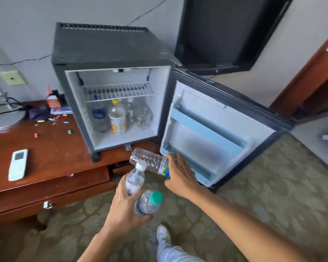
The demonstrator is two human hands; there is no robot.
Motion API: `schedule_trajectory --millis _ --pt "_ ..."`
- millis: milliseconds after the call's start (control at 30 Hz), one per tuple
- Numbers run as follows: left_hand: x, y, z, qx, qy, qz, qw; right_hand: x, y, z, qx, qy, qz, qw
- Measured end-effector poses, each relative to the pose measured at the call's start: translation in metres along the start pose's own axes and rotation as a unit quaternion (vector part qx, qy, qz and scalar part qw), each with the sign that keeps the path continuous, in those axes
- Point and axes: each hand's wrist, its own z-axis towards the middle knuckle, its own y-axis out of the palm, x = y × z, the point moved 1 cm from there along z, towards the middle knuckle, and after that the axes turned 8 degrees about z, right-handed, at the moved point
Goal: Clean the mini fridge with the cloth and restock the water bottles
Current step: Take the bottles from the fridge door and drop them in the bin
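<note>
Soft even daylight, faint shadows, slight overall blur, wide-angle edge bending.

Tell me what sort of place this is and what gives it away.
Probably a hotel room. A mini fridge stands open on a wooden desk, a flat TV hangs on the wall beside it, and patterned carpet covers the floor.

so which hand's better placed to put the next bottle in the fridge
Right, probably. The right hand grips one bottle lying sideways, already near the open fridge and its door shelf. The left hand sits lower, holding two bottles at once.
</note>
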Motion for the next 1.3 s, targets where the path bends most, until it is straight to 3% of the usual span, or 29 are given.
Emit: schedule_trajectory --millis 167,333,567,767,1033,1300 --pt "0.040 0.042 0.000 -0.041 0.028 -0.024 0.998 0.071 0.001 -0.066 -0.047 0.057 0.050 0.996" --pt "0.085 0.095 0.015 -0.089 0.056 -0.023 0.994 0.144 -0.014 -0.114 -0.063 0.108 0.024 0.992" --pt "0.189 0.206 0.033 -0.142 0.084 0.005 0.986 0.294 -0.034 -0.153 -0.021 0.132 0.118 0.984" --pt "0.287 0.310 0.045 -0.167 0.028 0.014 0.986 0.434 -0.069 -0.162 0.043 0.189 0.177 0.965" --pt "0.345 0.387 0.122 -0.227 -0.072 0.036 0.971 0.555 -0.073 -0.096 0.057 0.184 0.174 0.966" --pt "0.293 0.505 0.234 -0.229 -0.170 0.038 0.958 0.645 -0.007 0.055 0.010 0.161 0.126 0.979"
